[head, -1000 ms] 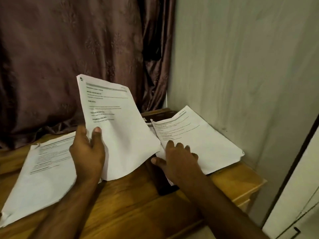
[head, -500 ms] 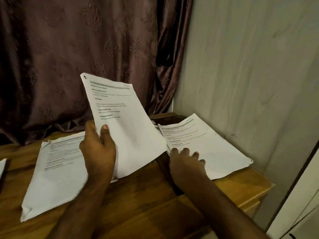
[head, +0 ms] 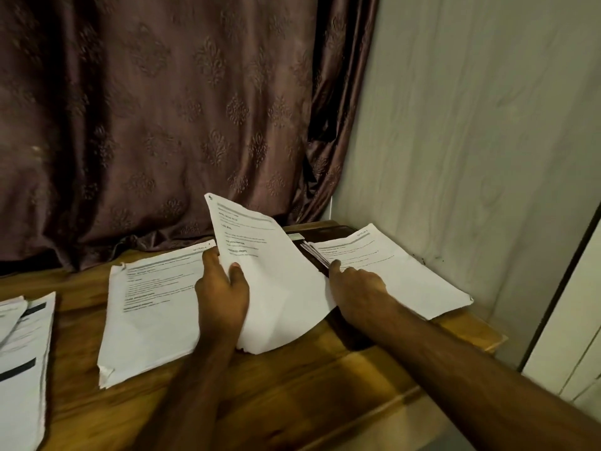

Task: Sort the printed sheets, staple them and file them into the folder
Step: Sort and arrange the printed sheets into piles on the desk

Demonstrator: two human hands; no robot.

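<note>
My left hand [head: 222, 292] grips a bundle of printed sheets [head: 276, 288] by its left edge and holds it tilted up above the wooden table [head: 292, 395]. A stack of printed sheets [head: 390, 271] lies at the table's right end, over a dark folder [head: 322, 231] whose far end shows behind it. My right hand [head: 354, 284] rests on that stack's left edge, fingers lifting the corner of the top sheets. Another printed pile [head: 149, 307] lies flat to the left of my left hand.
More sheets [head: 22, 353] with black bars lie at the far left edge. A brown patterned curtain [head: 162, 125] hangs behind the table. A pale wall [head: 471, 141] closes the right side, near the table's right edge.
The view has shifted left, bringing in the far-left sheets. My right hand has moved from lying flat on the stack to lifting its left edge. The held bundle has sunk lower.
</note>
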